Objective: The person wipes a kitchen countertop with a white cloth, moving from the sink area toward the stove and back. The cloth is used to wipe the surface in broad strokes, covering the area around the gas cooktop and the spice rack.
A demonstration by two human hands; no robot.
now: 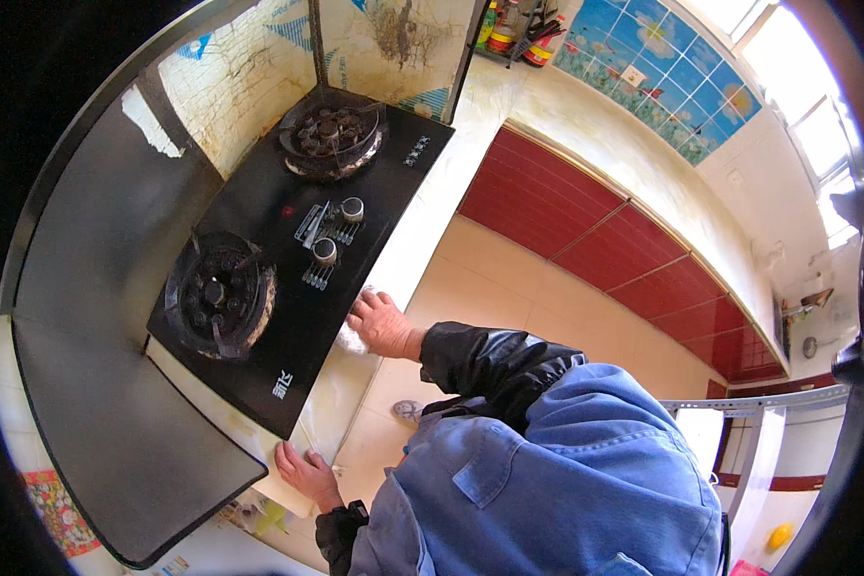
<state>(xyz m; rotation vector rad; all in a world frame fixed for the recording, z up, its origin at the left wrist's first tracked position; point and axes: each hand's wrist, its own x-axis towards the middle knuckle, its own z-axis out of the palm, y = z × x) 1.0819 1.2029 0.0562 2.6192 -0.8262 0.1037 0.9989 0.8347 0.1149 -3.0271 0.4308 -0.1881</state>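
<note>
My right hand (384, 325) presses a crumpled white cloth (351, 338) onto the pale countertop (340, 389), along the front edge of a black glass gas cooktop (295, 317). Part of the cloth is hidden under the palm and fingers. Close to the cooktop's near corner, my left hand (307, 471) rests on the counter edge with nothing in it. Two burners with grates, a lower one (216, 294) and an upper one (331, 135), sit on the cooktop. Between them are two round control knobs (324, 251).
A dark splash guard panel (115, 288) stands around the cooktop, and stained, peeling sheeting (237, 79) covers part of it. Sauce bottles (502, 36) stand on a rack at the back. Red cabinets (547, 194) run beneath the long counter. A metal shelf frame (756, 399) is on the right.
</note>
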